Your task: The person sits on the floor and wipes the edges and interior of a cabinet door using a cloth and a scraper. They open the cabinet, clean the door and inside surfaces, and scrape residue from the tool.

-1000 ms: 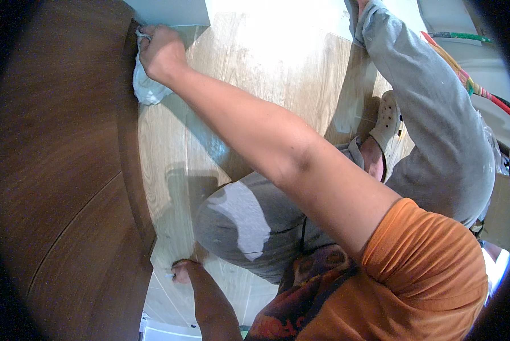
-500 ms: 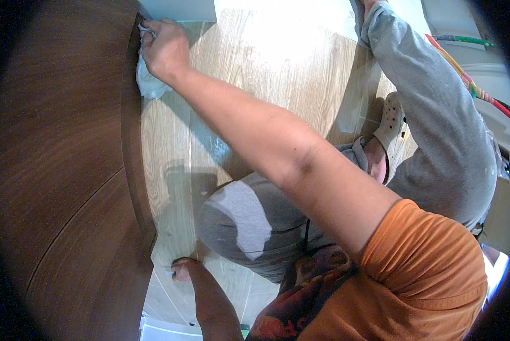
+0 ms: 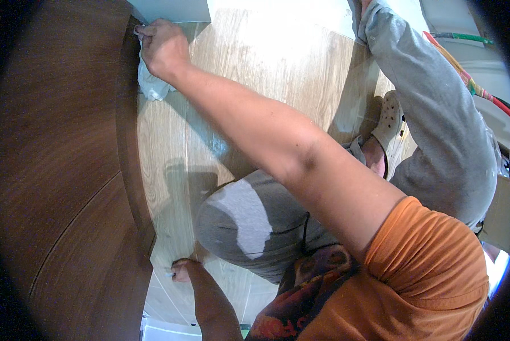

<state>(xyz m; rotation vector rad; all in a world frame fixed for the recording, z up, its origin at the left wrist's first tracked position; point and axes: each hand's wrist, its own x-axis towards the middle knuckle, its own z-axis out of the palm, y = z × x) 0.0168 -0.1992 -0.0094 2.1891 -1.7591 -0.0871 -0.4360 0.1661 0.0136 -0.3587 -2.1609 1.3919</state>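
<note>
Stretched to the far left, my right hand pinches a crumpled white cloth. The cloth hangs below the fingers, against the base of a dark brown wood panel where it meets the floor. My left hand is low at the near left, closed and close to the floor by the panel's near end. A small pale bit shows at its fingers, too small to name.
My bent knee in grey trousers takes up the middle. A beige clog is on my foot at the right. A pale board-like piece stands beyond my right hand. Coloured wrapped tubing runs at the far right. A white tray-like edge shows at the bottom.
My right hand has shifted slightly to the left with the cloth, its fingertips now nearer the panel. The left hand is practically still.
</note>
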